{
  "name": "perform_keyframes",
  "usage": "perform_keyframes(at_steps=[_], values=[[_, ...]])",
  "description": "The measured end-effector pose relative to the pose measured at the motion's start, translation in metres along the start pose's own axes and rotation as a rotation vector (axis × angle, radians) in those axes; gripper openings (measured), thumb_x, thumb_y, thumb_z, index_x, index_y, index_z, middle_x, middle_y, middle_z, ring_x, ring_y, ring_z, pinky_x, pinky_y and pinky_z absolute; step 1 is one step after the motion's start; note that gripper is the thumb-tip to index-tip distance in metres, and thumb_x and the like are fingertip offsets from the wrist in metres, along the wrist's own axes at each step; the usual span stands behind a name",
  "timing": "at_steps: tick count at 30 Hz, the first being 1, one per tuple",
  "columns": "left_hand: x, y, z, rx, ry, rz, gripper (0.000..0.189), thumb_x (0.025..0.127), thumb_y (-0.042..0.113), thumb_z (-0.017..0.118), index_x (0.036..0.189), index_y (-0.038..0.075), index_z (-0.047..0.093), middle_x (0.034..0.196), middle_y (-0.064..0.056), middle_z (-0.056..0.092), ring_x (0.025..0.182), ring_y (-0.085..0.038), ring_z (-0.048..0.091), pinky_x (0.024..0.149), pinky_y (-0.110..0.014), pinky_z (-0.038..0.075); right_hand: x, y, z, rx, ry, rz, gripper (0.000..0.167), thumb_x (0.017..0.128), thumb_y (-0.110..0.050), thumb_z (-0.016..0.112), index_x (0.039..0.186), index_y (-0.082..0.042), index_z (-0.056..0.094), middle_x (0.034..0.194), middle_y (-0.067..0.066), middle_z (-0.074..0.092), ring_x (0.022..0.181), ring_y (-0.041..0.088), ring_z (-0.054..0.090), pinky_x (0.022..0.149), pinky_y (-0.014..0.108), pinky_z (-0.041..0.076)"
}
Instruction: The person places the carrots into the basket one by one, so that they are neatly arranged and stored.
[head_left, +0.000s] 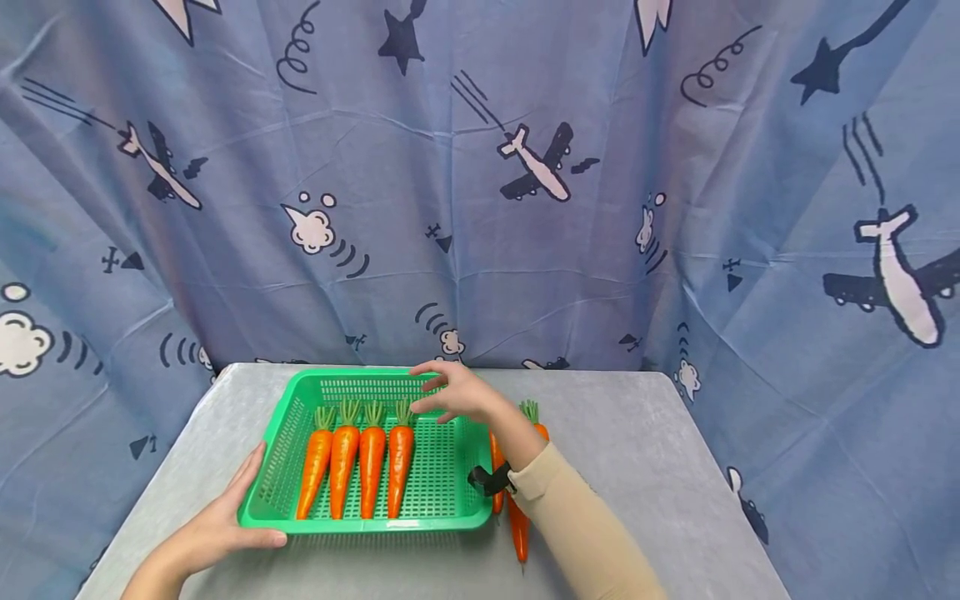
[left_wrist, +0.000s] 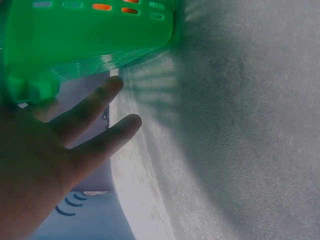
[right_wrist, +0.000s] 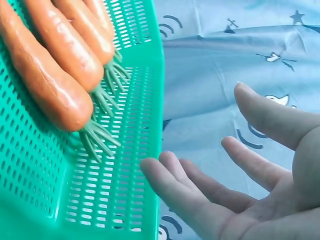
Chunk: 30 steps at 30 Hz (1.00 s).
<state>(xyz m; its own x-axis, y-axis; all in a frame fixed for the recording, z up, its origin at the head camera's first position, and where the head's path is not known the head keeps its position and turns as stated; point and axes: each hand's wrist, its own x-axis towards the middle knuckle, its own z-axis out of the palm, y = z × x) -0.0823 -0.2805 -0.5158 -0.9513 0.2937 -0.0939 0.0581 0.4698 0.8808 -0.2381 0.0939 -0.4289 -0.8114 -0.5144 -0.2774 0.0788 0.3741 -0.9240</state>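
A green plastic basket (head_left: 375,526) with slotted walls stands on the table. Several orange carrots (head_left: 372,471) with green tops lie side by side in its left and middle part. My left hand (head_left: 213,529) rests at the basket's front left corner, thumb along the front rim. In the left wrist view its fingers (left_wrist: 100,142) are extended and spread beside the outer wall. Over the basket's back right part, my right hand (head_left: 457,393) is held with fingers spread and holds nothing. Two more carrots (head_left: 519,533) lie right of the basket, partly hidden by my right forearm.
The grey-white table (head_left: 600,433) extends right of the basket and along its front. A blue curtain (head_left: 480,233) printed with planes and stars hangs behind the table and down both sides. A black strap (head_left: 489,481) is around my right wrist.
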Motion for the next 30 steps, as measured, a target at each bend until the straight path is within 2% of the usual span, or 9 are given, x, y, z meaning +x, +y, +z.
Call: perform_keyframes(at_steps=[3,7,12,17,25,30], values=[[0.0,0.0,-0.001,0.008,0.005,0.0,0.123,0.08,0.012,0.083,0.163,0.026,-0.006,0.168,-0.025,-0.005,0.148,-0.009,0.0,0.092,-0.001,0.021,-0.008,-0.002,-0.005,0.004,0.013,-0.011,0.062,0.087,-0.013,0.08,0.144,-0.019,0.056,0.142,0.023,0.052,0.105,0.03,0.067,0.082,0.047,0.058],[-0.001,0.0,-0.002,0.017,0.007,-0.007,0.123,0.079,0.013,0.083,0.164,0.025,-0.006,0.168,-0.024,-0.004,0.15,-0.018,0.0,0.092,-0.003,0.024,-0.019,0.001,-0.014,0.005,0.043,-0.022,0.06,0.087,-0.016,0.08,0.143,-0.023,0.057,0.14,0.018,0.055,0.112,0.03,0.065,0.09,0.05,0.055],[-0.001,-0.001,0.0,0.001,0.008,0.002,0.124,0.079,0.012,0.083,0.164,0.025,-0.006,0.168,-0.024,-0.004,0.148,-0.007,0.001,0.092,-0.001,0.021,-0.033,0.011,-0.029,-0.022,0.12,-0.049,0.058,0.087,-0.022,0.081,0.141,-0.026,0.059,0.136,0.012,0.06,0.114,0.028,0.064,0.094,0.05,0.053],[-0.002,-0.002,0.0,0.0,0.006,0.009,0.123,0.079,0.012,0.083,0.164,0.025,-0.005,0.167,-0.025,-0.004,0.143,0.005,0.001,0.092,-0.001,0.02,-0.046,0.027,-0.047,-0.021,0.197,-0.05,0.056,0.09,-0.022,0.078,0.142,-0.024,0.058,0.139,0.014,0.058,0.117,0.03,0.063,0.096,0.053,0.052],[0.001,-0.002,0.0,0.008,0.007,0.016,0.123,0.079,0.012,0.083,0.164,0.025,-0.005,0.168,-0.024,-0.004,0.146,-0.001,0.001,0.093,-0.001,0.021,-0.064,0.059,-0.075,-0.064,0.323,-0.023,0.053,0.09,-0.022,0.077,0.141,-0.021,0.059,0.144,0.017,0.055,0.127,0.037,0.056,0.097,0.054,0.051],[-0.001,-0.002,0.001,-0.006,0.005,0.015,0.123,0.079,0.011,0.083,0.164,0.025,-0.005,0.168,-0.024,-0.004,0.143,0.007,0.001,0.092,0.0,0.02,-0.075,0.084,-0.084,-0.076,0.379,0.044,0.055,0.09,-0.018,0.077,0.142,-0.017,0.058,0.147,0.022,0.05,0.131,0.043,0.051,0.097,0.053,0.051]])
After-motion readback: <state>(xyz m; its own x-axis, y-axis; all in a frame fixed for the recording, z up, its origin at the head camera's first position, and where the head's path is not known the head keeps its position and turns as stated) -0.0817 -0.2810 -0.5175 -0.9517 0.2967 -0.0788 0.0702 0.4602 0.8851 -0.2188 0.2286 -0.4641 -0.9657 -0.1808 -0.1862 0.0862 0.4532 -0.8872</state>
